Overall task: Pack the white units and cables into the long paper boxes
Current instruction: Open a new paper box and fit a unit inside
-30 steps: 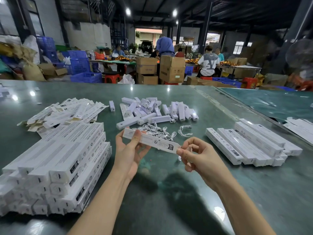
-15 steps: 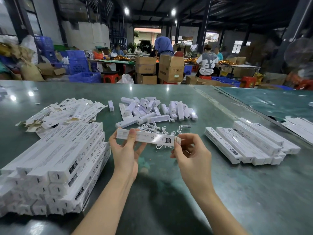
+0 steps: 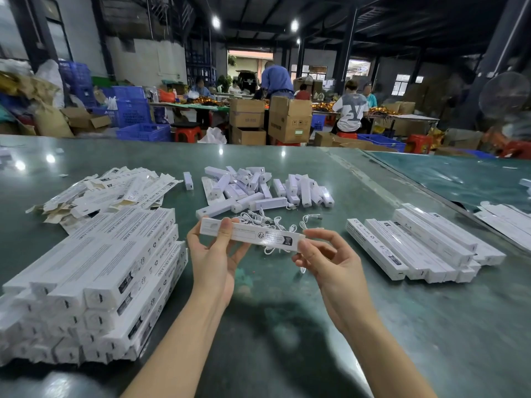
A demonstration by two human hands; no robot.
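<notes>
Hands gripping one long paper box [image 3: 253, 234] above green table [image 3: 287, 326]: left hand [image 3: 214, 259] pinching nine-o'clock end, right hand [image 3: 330, 261] pinching three-o'clock end.

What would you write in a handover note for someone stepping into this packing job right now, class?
Left hand and right hand hold one long paper box between them above the table.
Loose white units and cables lie just beyond it.
Flat unfolded boxes far left.
Done: a big stack of boxes near left, a smaller stack right.
Left: whether the held box is full or closed cannot be told; then pack the remaining units and cables.
</notes>
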